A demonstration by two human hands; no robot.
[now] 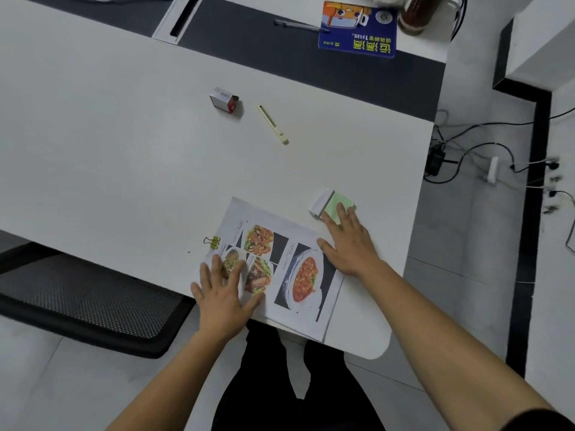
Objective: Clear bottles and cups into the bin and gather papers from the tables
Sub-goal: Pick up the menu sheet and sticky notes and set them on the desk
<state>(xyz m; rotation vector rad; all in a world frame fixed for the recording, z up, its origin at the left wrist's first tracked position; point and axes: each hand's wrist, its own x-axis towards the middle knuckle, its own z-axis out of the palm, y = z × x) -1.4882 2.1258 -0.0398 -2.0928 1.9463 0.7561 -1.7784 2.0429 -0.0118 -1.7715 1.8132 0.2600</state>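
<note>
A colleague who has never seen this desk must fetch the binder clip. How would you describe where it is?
On the white table, find the printed sheet of food photos at the near edge, under the left hand. The binder clip sits at that sheet's left corner. It is small, gold and looped, unlike the long pale yellow stick farther up the table.
</note>
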